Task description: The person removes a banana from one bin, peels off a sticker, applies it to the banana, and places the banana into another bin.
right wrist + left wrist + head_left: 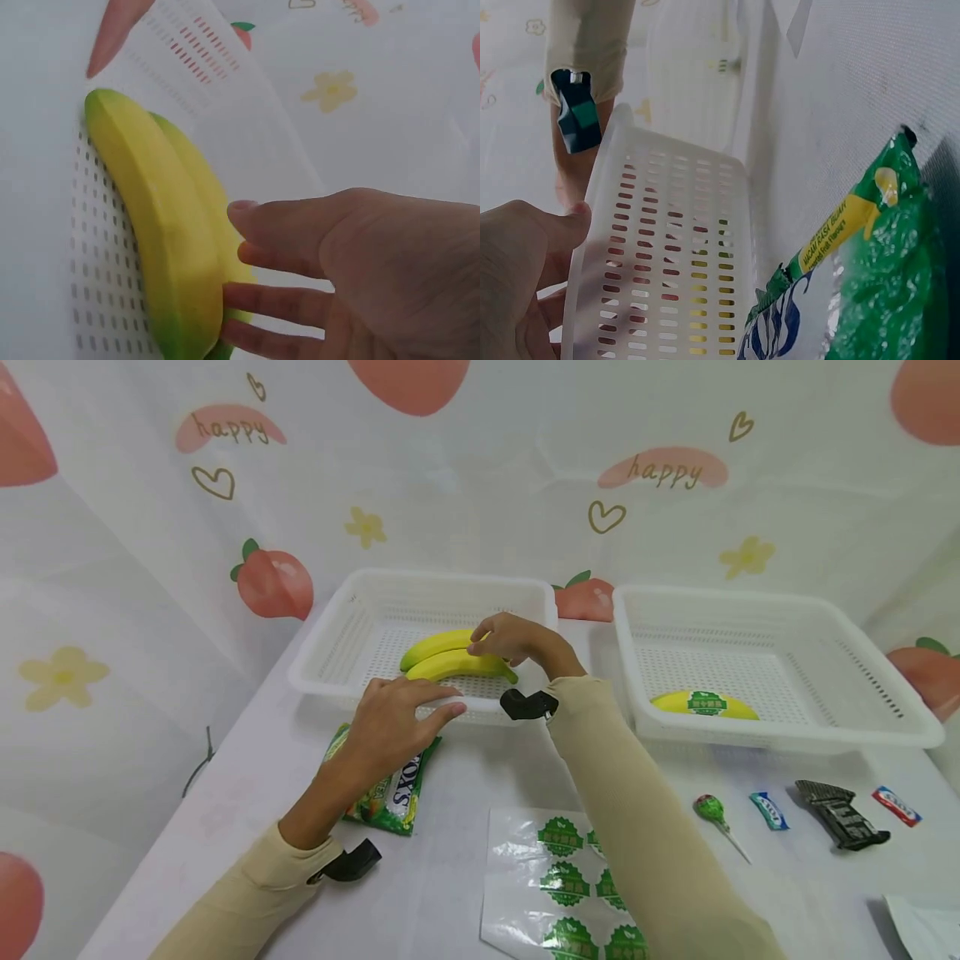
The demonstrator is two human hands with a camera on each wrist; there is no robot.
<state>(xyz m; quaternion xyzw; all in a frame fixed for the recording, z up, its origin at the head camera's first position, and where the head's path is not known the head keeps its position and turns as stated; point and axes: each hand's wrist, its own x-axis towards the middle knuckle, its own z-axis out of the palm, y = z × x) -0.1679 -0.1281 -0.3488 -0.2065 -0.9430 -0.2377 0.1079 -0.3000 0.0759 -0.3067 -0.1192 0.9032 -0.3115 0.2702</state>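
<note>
Two yellow bananas with green tips lie side by side in the left white basket. My right hand is over their right part. In the right wrist view its fingers are fairly straight, their tips right at the side of the bananas. My left hand is at the basket's front rim, its fingers stretched toward the right and the thumb apart from them. Seen from the left wrist, the thumb is right at the basket's rim, with the other fingers partly hidden behind it.
A green candy bag lies below my left hand. The right basket contains a banana with a green label. A sticker sheet, a lollipop, small wrapped sweets and a black packet lie in front.
</note>
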